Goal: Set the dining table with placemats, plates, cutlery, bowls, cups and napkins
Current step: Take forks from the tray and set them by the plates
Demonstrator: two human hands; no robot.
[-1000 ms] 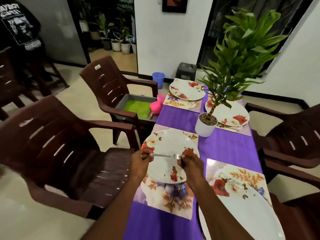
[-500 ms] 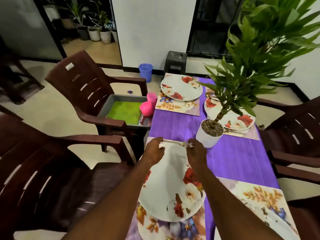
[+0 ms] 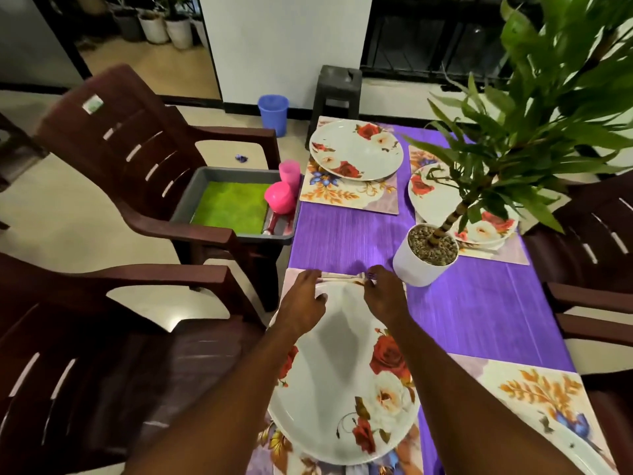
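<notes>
A metal fork (image 3: 344, 277) lies crosswise at the far edge of the near-left floral placemat (image 3: 293, 274), just beyond the white floral plate (image 3: 342, 389). My left hand (image 3: 303, 299) pinches its handle end and my right hand (image 3: 383, 294) pinches its tine end. Two more floral plates sit on placemats farther up the purple table: one at the far left (image 3: 356, 149), one at the far right (image 3: 428, 197) partly behind leaves. A fourth placemat (image 3: 534, 392) lies at the near right.
A white pot with a tall green plant (image 3: 424, 255) stands right beside my right hand. A grey bin (image 3: 233, 204) with green cloth and pink cups (image 3: 284, 193) sits on a brown chair at left. Brown chairs (image 3: 102, 354) ring the table.
Both hands carried the fork from above the plate's middle forward to the placemat's far edge and lowered it. My view moved closer and looks down more steeply.
</notes>
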